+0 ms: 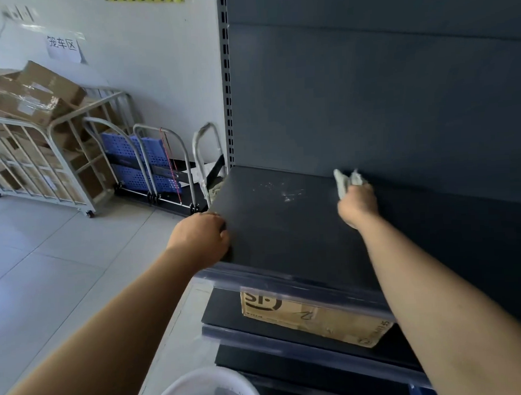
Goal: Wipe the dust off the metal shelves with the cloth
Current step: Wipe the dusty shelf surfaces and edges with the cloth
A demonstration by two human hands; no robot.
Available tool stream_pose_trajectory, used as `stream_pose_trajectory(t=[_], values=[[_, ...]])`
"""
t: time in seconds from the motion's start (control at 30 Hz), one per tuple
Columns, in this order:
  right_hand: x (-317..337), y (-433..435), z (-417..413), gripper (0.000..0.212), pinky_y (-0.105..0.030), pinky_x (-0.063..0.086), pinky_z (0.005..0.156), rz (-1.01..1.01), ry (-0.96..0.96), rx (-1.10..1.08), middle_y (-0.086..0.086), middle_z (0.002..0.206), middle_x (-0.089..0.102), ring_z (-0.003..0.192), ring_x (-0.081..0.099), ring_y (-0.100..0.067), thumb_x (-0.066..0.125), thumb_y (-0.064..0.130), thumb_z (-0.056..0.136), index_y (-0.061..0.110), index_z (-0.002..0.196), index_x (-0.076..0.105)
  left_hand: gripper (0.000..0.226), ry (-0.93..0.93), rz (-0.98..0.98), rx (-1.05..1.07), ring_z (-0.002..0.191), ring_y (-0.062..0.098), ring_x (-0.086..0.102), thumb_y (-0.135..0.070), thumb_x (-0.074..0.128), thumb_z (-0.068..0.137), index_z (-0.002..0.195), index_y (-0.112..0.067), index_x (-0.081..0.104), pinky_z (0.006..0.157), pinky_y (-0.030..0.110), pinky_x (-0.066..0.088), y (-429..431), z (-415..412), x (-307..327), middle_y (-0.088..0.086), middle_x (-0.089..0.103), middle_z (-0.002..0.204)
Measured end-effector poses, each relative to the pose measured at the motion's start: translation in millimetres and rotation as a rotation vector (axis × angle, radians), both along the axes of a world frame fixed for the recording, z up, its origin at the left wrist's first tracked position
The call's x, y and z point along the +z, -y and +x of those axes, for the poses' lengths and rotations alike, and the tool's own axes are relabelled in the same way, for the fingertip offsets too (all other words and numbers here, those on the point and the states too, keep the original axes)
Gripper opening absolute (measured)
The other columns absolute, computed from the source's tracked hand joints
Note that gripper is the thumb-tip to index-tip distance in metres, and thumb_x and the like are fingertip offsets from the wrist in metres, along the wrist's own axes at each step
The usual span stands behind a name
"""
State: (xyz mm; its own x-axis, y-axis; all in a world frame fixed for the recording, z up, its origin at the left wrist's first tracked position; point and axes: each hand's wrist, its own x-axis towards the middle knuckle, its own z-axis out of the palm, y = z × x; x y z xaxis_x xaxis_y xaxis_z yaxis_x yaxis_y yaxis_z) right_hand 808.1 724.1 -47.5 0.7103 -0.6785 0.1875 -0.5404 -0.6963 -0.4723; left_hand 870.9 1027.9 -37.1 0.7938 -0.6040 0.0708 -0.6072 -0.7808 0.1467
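1. Shelf (pixel 284 226): a dark metal surface, level, mounted against a dark back panel (pixel 367 90). A slotted upright (pixel 226 80) stands at its rear left corner.

2. Cloth (pixel 346 181): a pale, bunched rag at the rear of the shelf, right of centre, just in front of the back panel. It touches the shelf surface.

3. Right hand (pixel 358 205): reaches over the shelf and grips the cloth. The fingers are curled round it and are mostly hidden behind the back of the hand; the cloth sticks out past them.

4. Left hand (pixel 200 238): grips the left edge of the shelf near the front corner. The fingers are curled over the edge; their tips are hidden below it.

5. Dust patch (pixel 282 192): whitish specks on the shelf, left of the cloth and apart from it.

6. Lower shelf (pixel 225 311): directly below the shelf. It carries a cardboard box (pixel 310 316) with black print.

7. White basket (pixel 206 385): below the shelf front, at the lower edge of the view.

8. Left of the shelf, on the tiled floor: folded hand trucks (pixel 152 165) against the wall, then a cage cart (pixel 30 164) loaded with boxes.
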Motion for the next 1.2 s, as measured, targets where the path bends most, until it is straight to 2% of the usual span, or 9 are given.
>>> stream_pose_trajectory(t=[0.23,0.33,0.47,0.57,0.63,0.7,0.9,1.03,1.2], values=[[0,-110,80,0.058,-0.026,0.022,0.113,0.067,-0.045,0.323,-0.015,0.154,0.019,0.140,0.025,-0.027,0.046,0.002,0.084,0.010,0.141,0.040,0.036,0.012,-0.063,0.004,0.115,0.023,0.055,-0.026,0.041,0.089,0.113,-0.016,0.065,0.092,0.038,0.049,-5,1,-7,0.002,0.060,0.128],[4,-144,108,0.044,-0.027,0.028,0.108,0.151,-0.071,0.454,-0.023,0.145,0.035,0.133,0.035,-0.032,0.046,0.009,0.090,-0.001,0.133,0.049,0.040,-0.007,-0.079,-0.009,0.126,0.018,0.049,-0.028,0.042,0.091,0.125,-0.023,0.061,0.102,0.034,0.043,-8,8,-8,-0.003,0.052,0.140],[17,-166,120,0.049,-0.012,0.032,0.093,0.608,0.061,0.566,-0.013,0.141,0.049,0.129,0.047,-0.023,0.040,-0.005,0.088,0.004,0.135,0.049,0.043,-0.029,-0.062,-0.006,0.131,0.013,0.042,-0.029,0.041,0.092,0.133,-0.027,0.054,0.105,0.032,0.037,-12,14,-10,-0.009,0.047,0.144],[20,-161,114,0.044,-0.007,0.035,0.082,0.732,0.239,0.510,-0.011,0.135,0.055,0.121,0.053,-0.020,0.045,-0.002,0.090,0.004,0.133,0.051,0.043,-0.018,-0.064,-0.015,0.131,0.014,0.043,-0.028,0.042,0.092,0.132,-0.026,0.054,0.105,0.031,0.038,-12,14,-9,-0.008,0.048,0.143],[23,-139,108,0.038,-0.009,0.037,0.078,0.611,0.311,0.424,-0.011,0.131,0.058,0.117,0.056,-0.022,0.050,0.003,0.090,0.002,0.128,0.056,0.042,-0.019,-0.057,-0.019,0.130,0.014,0.044,-0.028,0.042,0.092,0.132,-0.026,0.055,0.105,0.032,0.039,-12,14,-8,-0.008,0.048,0.143],[24,-106,103,0.034,-0.017,0.039,0.085,0.433,0.323,0.376,-0.012,0.134,0.055,0.119,0.053,-0.025,0.048,0.002,0.089,0.000,0.122,0.060,0.043,-0.023,-0.048,-0.028,0.130,0.015,0.044,-0.028,0.041,0.092,0.132,-0.026,0.054,0.105,0.032,0.039,-12,14,-8,-0.007,0.048,0.143],[0,-66,92,0.040,-0.033,0.041,0.097,0.103,0.014,0.156,-0.018,0.133,0.043,0.117,0.047,-0.035,0.046,0.000,0.084,0.005,0.123,0.056,0.042,-0.019,-0.086,-0.044,0.128,0.014,0.046,-0.028,0.042,0.091,0.130,-0.026,0.056,0.104,0.032,0.040,-14,18,-11,-0.007,0.051,0.141],[6,-100,120,0.050,-0.033,0.035,0.106,0.024,-0.158,0.360,-0.017,0.145,0.032,0.127,0.039,-0.033,0.042,0.002,0.086,0.008,0.135,0.046,0.042,0.001,-0.110,-0.051,0.127,0.015,0.047,-0.028,0.042,0.090,0.129,-0.027,0.058,0.103,0.032,0.041,-15,18,-15,-0.008,0.052,0.140],[22,-155,136,0.043,-0.023,0.042,0.091,0.095,-0.172,0.625,-0.018,0.143,0.044,0.118,0.051,-0.032,0.040,0.001,0.091,0.004,0.133,0.052,0.051,-0.010,-0.136,-0.045,0.129,0.017,0.046,-0.031,0.035,0.085,0.131,-0.025,0.055,0.103,0.032,0.039,-17,15,-15,-0.006,0.050,0.142]])
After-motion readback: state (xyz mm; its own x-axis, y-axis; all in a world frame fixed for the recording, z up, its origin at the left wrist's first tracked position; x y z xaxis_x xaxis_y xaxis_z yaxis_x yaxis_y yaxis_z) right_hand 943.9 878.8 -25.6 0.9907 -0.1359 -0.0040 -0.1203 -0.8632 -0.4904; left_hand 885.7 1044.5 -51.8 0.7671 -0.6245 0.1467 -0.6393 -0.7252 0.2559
